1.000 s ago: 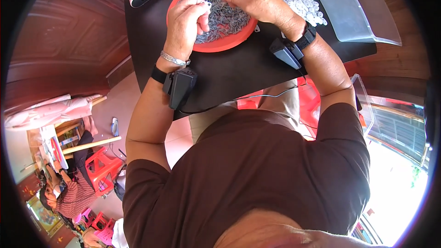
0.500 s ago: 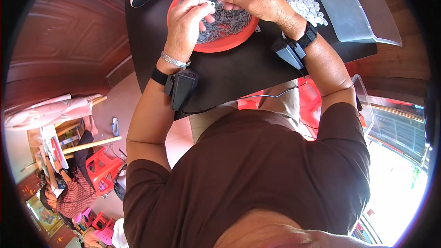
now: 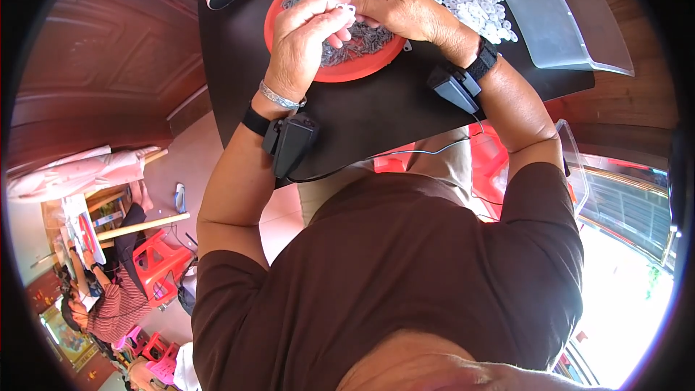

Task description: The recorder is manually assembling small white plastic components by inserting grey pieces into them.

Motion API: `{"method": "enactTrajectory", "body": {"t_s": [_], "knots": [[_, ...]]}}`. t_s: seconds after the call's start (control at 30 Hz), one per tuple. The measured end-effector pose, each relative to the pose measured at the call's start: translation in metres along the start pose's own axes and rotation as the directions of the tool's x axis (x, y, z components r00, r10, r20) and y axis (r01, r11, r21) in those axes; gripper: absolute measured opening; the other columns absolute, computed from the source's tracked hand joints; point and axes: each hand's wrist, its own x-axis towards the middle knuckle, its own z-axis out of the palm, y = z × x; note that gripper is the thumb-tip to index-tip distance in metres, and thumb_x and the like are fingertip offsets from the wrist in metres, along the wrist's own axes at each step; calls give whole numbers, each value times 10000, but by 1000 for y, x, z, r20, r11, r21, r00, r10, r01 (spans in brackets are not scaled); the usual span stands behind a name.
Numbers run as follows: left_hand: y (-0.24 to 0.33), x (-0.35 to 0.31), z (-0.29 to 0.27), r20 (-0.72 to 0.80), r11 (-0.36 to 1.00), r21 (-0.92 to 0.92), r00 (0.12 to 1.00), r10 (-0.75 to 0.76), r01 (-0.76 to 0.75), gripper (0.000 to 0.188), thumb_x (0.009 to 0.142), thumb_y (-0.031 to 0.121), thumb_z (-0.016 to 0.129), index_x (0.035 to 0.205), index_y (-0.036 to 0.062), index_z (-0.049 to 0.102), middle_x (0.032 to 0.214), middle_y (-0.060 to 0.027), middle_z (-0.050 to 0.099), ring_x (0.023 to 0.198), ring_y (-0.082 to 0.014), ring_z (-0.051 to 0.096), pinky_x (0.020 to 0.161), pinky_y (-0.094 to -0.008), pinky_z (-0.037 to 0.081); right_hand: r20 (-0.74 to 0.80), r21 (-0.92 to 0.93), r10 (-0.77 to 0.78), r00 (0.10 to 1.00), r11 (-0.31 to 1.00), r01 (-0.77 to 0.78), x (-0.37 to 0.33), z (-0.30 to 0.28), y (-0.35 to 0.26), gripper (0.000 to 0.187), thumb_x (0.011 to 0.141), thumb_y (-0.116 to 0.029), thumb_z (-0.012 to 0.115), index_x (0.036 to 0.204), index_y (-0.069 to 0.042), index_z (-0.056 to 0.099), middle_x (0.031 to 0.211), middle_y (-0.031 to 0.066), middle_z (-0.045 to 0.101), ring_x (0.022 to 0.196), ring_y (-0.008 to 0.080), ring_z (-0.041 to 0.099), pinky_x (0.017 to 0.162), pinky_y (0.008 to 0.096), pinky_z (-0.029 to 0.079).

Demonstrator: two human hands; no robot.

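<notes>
Hold the small white piece (image 3: 350,9) between the thumb and forefinger of the left hand (image 3: 308,29). This hand is closed to a light pinch, with its other fingers curled loosely below, and the piece sits at the fingertips above the red basin (image 3: 355,71).

The right hand (image 3: 405,11) meets it from the other side, thumb and forefinger drawn close together; whether they grip a part of their own cannot be told, as the contact point is too small to make out.

For sound handling:

1. Pinch the white piece by its edge, so that its hole is not covered by the thumb.
2. Keep the left hand steady and make the fine adjustments with the right; moving both at once is likely to spoil the alignment.
3. Work above the basin, so that a dropped part falls among the grey pieces (image 3: 368,43) and is easily recovered.
4. Apply gentle pressure; a part this small and smooth may slip from a hard squeeze.
5. Keep the right forearm clear of the white pile (image 3: 485,0) on the black bench (image 3: 369,116), just beyond the basin, to avoid scattering it.
</notes>
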Motion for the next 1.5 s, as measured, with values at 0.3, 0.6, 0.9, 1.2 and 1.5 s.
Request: {"method": "enactTrajectory", "body": {"t_s": [0.3,0.6,0.9,1.2,1.5], "knots": [[-8,4,-6,-67,990,-108,993,-94,86,185,870,154,520,795,4,599,701,-39,596,611,-102,557,556,-216,427,-6,250,-41,999,967,41,-2,0,7,290,980,-287,456,907,-45,598,731,-28,537,680,40,502,615,189,426],[-8,3,-3,-15,994,-22,994,-110,110,171,857,154,520,786,21,599,685,-27,593,604,-84,559,531,-207,411,-112,182,-119,987,974,138,0,3,6,255,962,-254,511,917,-25,616,745,-23,549,692,52,501,635,197,430],[-2,0,2,21,989,128,997,76,-79,117,844,113,564,805,16,617,704,-39,596,609,-84,565,530,-206,416,-162,-220,-171,972,966,133,-4,3,-3,240,935,-244,547,870,-23,615,628,17,521,600,86,475,563,268,425],[-1,0,1,0,999,40,1000,-12,12,153,856,127,563,804,-5,622,709,-39,597,621,-93,564,555,-213,427,5,41,-78,997,996,78,-3,0,-4,275,963,-270,477,909,-22,583,674,-4,557,617,79,510,588,238,440],[-4,2,-4,-23,993,-108,998,-60,58,183,868,152,537,794,1,612,714,-34,598,609,-94,556,560,-213,426,-46,-41,-148,988,988,146,-2,1,4,199,926,-214,526,896,-28,590,742,54,615,680,151,581,637,292,465]]}}
